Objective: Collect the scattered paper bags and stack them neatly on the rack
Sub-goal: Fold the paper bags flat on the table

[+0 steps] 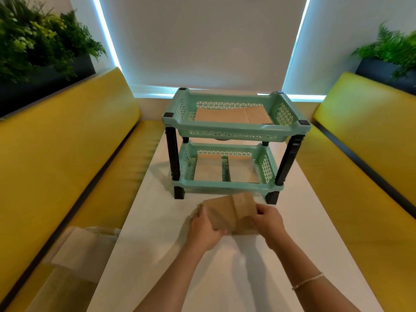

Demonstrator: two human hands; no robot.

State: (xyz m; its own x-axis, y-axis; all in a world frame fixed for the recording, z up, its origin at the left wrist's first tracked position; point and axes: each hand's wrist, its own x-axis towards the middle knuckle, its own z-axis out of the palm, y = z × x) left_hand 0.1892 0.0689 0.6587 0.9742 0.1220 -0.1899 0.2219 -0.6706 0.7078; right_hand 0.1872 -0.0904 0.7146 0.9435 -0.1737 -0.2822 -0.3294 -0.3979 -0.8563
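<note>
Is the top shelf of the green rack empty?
No, a flat brown paper bag already lies in the top tray of the rack.

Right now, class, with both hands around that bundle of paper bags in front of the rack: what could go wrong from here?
1. The paper bags look fanned, not squared, between the left hand and right hand; some could slip out when lifted.
2. The rack already holds brown bags on its top tier, and more below; a loose bundle might land crooked on them.
3. The lower tier's opening looks low, so bags may catch on its rim.
</note>
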